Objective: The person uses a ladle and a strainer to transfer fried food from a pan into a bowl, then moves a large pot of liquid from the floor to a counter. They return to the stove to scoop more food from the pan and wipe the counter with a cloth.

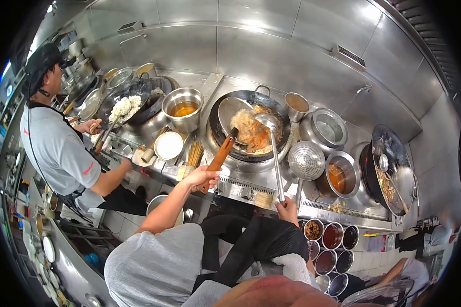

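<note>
My left hand point(202, 177) is closed around the wooden handle of a round strainer point(226, 111), which is tilted inside the middle wok point(218, 105). Pale and orange-brown food point(248, 129) lies against the strainer and in the wok. Closed on a long metal handle, my right hand point(288, 211) holds a ladle point(266, 119) with its bowl over the food. A perforated skimmer point(307, 160) rests just right of the wok, its handle pointing toward me. Near my left hand stand a bamboo brush point(195, 152) and a white-filled bowl point(168, 146).
At left, a co-worker point(61, 133) handles a wok point(107, 100) of white food. A pot of amber liquid point(183, 97) stands between the woks. To the right are another pot point(341, 169) and a tilted wok point(397, 153). Several sauce containers point(333, 236) sit lower right.
</note>
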Demonstrator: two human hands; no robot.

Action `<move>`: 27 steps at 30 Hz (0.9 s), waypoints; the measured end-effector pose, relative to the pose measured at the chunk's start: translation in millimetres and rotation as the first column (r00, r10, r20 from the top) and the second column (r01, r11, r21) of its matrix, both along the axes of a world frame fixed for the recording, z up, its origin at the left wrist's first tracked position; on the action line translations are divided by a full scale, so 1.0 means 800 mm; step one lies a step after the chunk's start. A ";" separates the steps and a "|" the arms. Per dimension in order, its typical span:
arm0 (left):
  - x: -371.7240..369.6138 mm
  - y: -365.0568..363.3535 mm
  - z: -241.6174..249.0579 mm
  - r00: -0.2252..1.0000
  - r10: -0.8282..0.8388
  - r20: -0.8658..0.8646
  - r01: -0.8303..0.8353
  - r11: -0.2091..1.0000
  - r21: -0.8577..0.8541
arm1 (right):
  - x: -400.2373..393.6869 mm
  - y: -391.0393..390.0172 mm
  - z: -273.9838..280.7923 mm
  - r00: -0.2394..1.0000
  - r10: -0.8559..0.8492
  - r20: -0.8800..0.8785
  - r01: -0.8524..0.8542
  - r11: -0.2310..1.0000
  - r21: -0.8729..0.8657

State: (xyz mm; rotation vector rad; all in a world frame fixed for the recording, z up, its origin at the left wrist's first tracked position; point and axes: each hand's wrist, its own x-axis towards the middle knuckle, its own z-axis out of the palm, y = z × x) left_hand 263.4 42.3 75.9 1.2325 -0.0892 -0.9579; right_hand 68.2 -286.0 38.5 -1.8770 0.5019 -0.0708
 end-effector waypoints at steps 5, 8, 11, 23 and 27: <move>-0.017 0.030 0.007 0.998 0.009 -0.069 -0.016 0.994 -0.112 | 0.001 0.006 0.001 0.998 -0.059 0.010 0.056 0.986 0.154; -0.021 0.053 0.005 0.999 0.013 -0.037 -0.017 0.995 -0.094 | 0.004 0.002 0.002 0.999 -0.048 -0.001 0.048 0.992 0.115; -0.018 0.072 0.007 1.000 0.022 0.022 -0.024 0.997 0.078 | 0.023 -0.015 -0.015 0.999 0.019 0.044 -0.011 0.986 -0.169; 0.004 0.086 0.006 0.986 0.122 0.112 -0.132 0.987 0.089 | 0.069 -0.028 -0.017 0.994 -0.050 -0.095 -0.015 0.812 -0.583; 0.012 0.097 0.006 0.971 0.155 0.184 -0.176 0.979 0.105 | 0.043 -0.051 -0.043 0.999 -0.034 -0.028 0.014 0.848 -0.530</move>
